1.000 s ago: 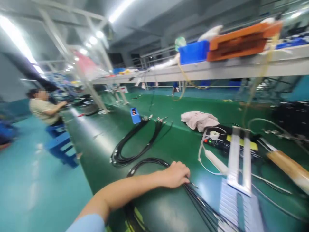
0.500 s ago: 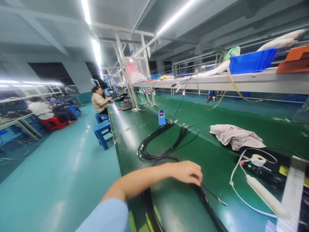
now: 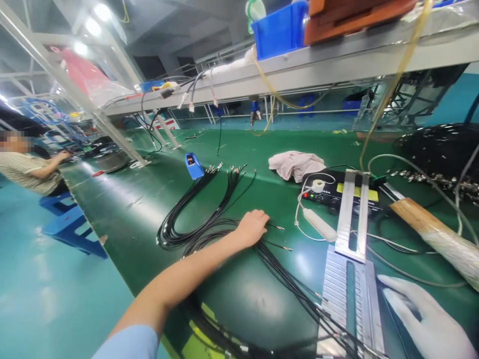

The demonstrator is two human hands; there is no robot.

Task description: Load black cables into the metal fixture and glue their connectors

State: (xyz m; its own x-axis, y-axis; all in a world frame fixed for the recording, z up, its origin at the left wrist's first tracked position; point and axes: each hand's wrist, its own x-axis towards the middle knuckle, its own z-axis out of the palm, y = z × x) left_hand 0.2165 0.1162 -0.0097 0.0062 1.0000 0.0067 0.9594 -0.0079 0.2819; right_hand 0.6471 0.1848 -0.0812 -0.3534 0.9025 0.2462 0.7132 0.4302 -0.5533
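Observation:
My bare left hand [image 3: 253, 228] reaches across the bench, its fingers curled over a bundle of thin black cables [image 3: 279, 271]. Two cable ends with metal tips stick out beyond its fingers. My right hand [image 3: 430, 316], in a white glove, is at the lower right, with thumb and forefinger tips close together. A thin dark line, seemingly a black cable [image 3: 393, 314], runs down from those tips. Beside it lies a ribbed metal fixture [image 3: 348, 279], with cable ends across its near part. Another curved bundle of black cables [image 3: 168, 224] rests farther off on the green bench.
A blue tool [image 3: 193, 166] lies beside the far cable ends. A pinkish cloth [image 3: 297, 165], a black control box [image 3: 325, 197], a white rod [image 3: 320, 224] and a wrapped roll [image 3: 434, 229] are on the right. A shelf [image 3: 224, 82] runs overhead. A person [image 3: 30, 167] sits at left.
The view has swung right, bringing the fixture and my gloved right hand into sight. My left hand stays over the cables, and a second loose cable end now shows beside it.

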